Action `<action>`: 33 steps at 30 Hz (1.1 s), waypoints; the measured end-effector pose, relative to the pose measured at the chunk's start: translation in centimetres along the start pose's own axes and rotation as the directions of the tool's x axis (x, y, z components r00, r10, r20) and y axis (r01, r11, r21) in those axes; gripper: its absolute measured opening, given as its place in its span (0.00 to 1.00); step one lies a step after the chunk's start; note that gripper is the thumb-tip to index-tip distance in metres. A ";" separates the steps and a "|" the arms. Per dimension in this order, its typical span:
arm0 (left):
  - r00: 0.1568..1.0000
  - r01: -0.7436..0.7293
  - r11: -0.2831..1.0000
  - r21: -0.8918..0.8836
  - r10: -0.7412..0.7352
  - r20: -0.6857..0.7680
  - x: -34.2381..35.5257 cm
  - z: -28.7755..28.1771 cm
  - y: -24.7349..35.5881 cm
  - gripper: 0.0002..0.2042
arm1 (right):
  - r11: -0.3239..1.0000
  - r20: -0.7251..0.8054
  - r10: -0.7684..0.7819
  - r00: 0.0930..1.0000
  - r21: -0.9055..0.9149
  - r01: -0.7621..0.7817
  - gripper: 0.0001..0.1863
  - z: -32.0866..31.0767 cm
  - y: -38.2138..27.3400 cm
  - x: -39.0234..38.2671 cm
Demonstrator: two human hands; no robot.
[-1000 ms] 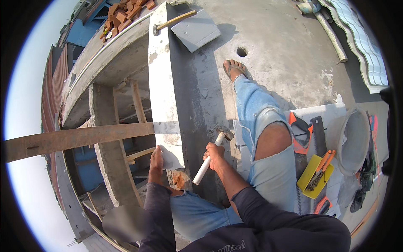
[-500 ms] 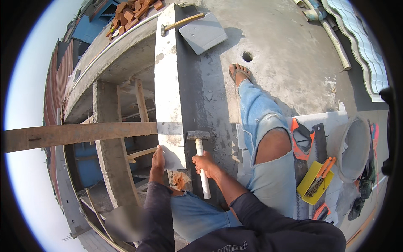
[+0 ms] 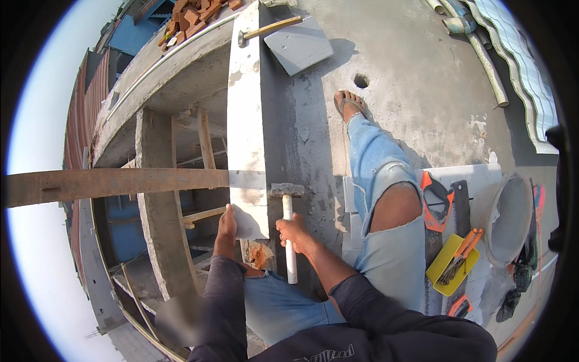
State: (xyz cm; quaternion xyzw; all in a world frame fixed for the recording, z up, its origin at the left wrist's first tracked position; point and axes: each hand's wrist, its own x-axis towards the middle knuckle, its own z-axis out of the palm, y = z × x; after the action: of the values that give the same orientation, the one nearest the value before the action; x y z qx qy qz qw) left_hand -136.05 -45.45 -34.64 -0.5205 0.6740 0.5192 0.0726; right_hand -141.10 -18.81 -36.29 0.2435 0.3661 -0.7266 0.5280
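Observation:
My right hand [image 3: 290, 231] is closed round the white handle [image 3: 292, 268] of a sledgehammer, held upright in the picture with its grey metal head [image 3: 287, 189] at the top. The head is just right of a white-topped concrete ledge [image 3: 245, 120]. My left hand [image 3: 227, 223] rests against the ledge's left edge near its lower end, fingers extended upward along it. Reddish broken material [image 3: 258, 256] shows below that end. A second hammer [image 3: 271, 29] with a wooden handle lies at the ledge's far end, by a pale square slab [image 3: 298, 45].
My legs are on the right, beside saws [image 3: 434, 202], a yellow tool tray [image 3: 451, 265] and a bucket [image 3: 506, 220]. At left are an opening with timber props [image 3: 205, 139] and a board [image 3: 114, 181] across it. Bricks [image 3: 187, 21], pipes [image 3: 485, 66] and corrugated sheets [image 3: 531, 90] lie farther off.
My right hand has swung the sledgehammer from a slant to upright, moving it left, with its head now beside the ledge. The view has shifted slightly; my left hand stays at the edge.

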 end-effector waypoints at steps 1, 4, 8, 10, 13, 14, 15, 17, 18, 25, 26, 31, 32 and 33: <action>0.998 0.053 0.998 -0.020 -0.053 -0.015 0.0 0.0 0.1 0.32 | 1.000 -0.059 -0.003 0.998 -0.004 0.002 0.11 0.2 0.2 0.0; 1.000 0.013 0.999 0.044 -0.012 -0.016 0.2 0.0 0.1 0.31 | 0.990 -0.160 -0.025 0.987 0.135 0.047 0.09 -0.6 -0.2 0.2; 0.994 -0.084 0.996 -0.006 0.085 0.064 0.2 0.0 -0.5 0.30 | 0.768 -0.491 -0.029 0.871 0.546 0.334 0.10 -1.4 -0.8 0.5; 0.992 -0.117 0.991 0.058 0.114 0.055 0.0 0.1 -0.4 0.29 | 0.884 -0.271 0.003 0.963 0.450 0.124 0.10 -0.5 -0.6 0.1; 0.998 0.051 0.998 -0.023 -0.050 0.043 -0.6 0.2 0.9 0.30 | 0.998 0.131 0.035 0.991 -0.050 -0.029 0.09 2.0 0.2 -1.2; 0.992 0.105 0.989 -0.107 -0.096 0.086 -1.0 0.2 1.2 0.30 | 0.982 0.220 -0.032 0.975 -0.173 0.071 0.09 3.1 0.6 -1.7; 0.994 0.055 0.991 -0.121 -0.044 0.096 -1.5 0.2 1.3 0.30 | 0.938 0.337 -0.138 0.931 -0.257 0.232 0.10 3.5 0.6 -2.2; 0.999 -0.013 0.998 -0.060 0.015 0.034 -1.9 0.2 1.2 0.29 | 0.954 0.277 -0.117 0.954 -0.237 0.186 0.14 4.2 0.5 -2.9; 0.999 -0.043 0.999 -0.021 0.043 0.016 -1.8 0.2 0.9 0.29 | 0.974 0.259 -0.056 0.964 -0.198 0.110 0.14 4.1 0.3 -3.2; 0.992 -0.109 0.994 -0.019 0.110 0.055 1.5 -0.1 -1.7 0.29 | 0.902 -0.344 -0.027 0.939 0.397 0.172 0.09 0.5 -0.5 -1.1; 0.987 -0.154 0.988 -0.030 0.155 0.050 1.5 -0.1 -1.7 0.29 | 0.928 -0.353 -0.010 0.935 0.346 0.141 0.09 0.2 -0.3 -0.7; 0.996 -0.072 0.997 0.001 0.072 0.046 1.0 -0.1 -1.4 0.27 | 0.999 -0.112 -0.040 0.993 -0.023 0.038 0.10 -0.8 0.4 0.2; 0.997 -0.060 0.998 0.011 0.059 0.057 1.3 -0.1 -1.3 0.26 | 0.998 -0.099 -0.050 0.994 0.038 0.054 0.10 -0.8 0.4 0.3; 0.995 -0.080 0.996 0.026 0.078 0.057 1.5 -0.1 -1.5 0.26 | 0.998 -0.063 -0.012 0.998 0.063 0.016 0.09 -0.9 0.3 0.2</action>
State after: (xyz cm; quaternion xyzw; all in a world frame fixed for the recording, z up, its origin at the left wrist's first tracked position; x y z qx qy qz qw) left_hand -135.49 -46.36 -36.53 -0.4775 0.6989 0.5266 0.0782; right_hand -140.93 -18.23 -37.05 0.2803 0.3607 -0.7335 0.5033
